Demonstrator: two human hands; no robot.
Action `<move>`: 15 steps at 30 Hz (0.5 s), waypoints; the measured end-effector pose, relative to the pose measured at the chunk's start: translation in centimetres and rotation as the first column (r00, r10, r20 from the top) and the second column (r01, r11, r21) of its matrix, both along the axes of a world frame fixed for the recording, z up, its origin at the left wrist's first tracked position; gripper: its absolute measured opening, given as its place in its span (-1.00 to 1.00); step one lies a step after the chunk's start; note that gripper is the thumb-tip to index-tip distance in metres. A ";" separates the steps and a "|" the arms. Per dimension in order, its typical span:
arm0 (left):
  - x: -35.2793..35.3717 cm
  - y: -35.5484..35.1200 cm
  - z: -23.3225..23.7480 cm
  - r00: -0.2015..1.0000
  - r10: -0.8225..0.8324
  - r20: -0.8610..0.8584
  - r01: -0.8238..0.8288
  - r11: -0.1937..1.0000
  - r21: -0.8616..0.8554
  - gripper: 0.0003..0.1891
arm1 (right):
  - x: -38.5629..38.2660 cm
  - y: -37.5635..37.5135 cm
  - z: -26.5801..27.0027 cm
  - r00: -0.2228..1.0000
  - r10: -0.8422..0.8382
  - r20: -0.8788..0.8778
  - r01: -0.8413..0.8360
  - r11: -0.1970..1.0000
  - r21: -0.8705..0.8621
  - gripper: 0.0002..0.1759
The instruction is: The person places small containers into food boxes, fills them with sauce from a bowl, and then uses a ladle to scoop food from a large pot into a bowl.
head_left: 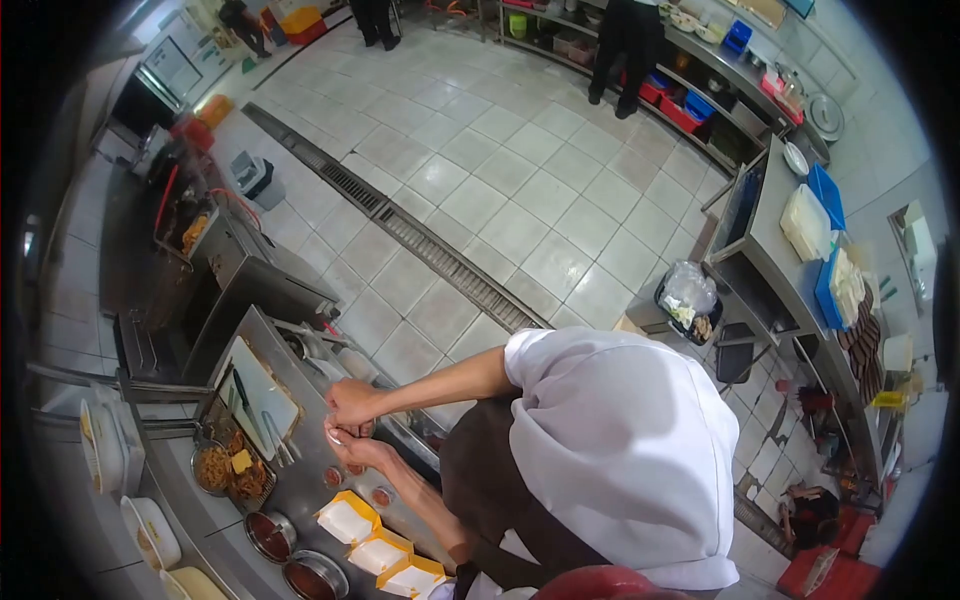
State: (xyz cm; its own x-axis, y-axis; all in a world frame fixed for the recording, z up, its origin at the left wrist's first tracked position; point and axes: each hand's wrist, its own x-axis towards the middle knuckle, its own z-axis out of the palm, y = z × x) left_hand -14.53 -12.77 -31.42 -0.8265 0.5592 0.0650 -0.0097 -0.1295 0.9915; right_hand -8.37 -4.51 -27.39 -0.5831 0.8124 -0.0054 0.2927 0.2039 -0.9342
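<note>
My right hand (355, 402) is closed, with its fingers curled down above the steel counter (312, 440). Right beside it, my left hand (356, 447) is closed too, thumb and fingers pressed together close to the right one. Whatever small thing they may hold is hidden by the fingers. Just below the hands stand a small cup of red sauce (333, 476) and a second sauce cup (381, 496). Nearer my body, three open yellow-and-white cartons (348, 519) sit in a row.
Two pots of red sauce (270, 537) stand left of the cartons. Beyond are a bowl of food (212, 468), a tray of fried food (250, 478), and a white board (268, 385) with a knife and tongs. Behind me are a bin (690, 296), a floor drain (430, 243) and several people.
</note>
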 end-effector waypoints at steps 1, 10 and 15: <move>0.2 -0.4 0.3 1.000 -0.001 -0.001 0.001 1.000 -0.007 -0.62 | -0.3 -0.1 -0.9 1.000 -0.001 -0.001 0.001 1.000 -0.007 -0.66; -0.4 -2.2 -1.1 0.987 0.054 0.151 -0.072 0.990 0.121 -0.56 | 0.0 -3.2 -3.0 0.960 0.075 -0.269 -0.144 0.958 -0.247 -0.72; -3.7 -3.2 -8.6 0.997 -0.039 0.070 0.039 0.999 0.003 -0.70 | -1.6 -2.2 -5.2 0.987 0.145 -0.076 -0.157 0.969 -0.189 -0.81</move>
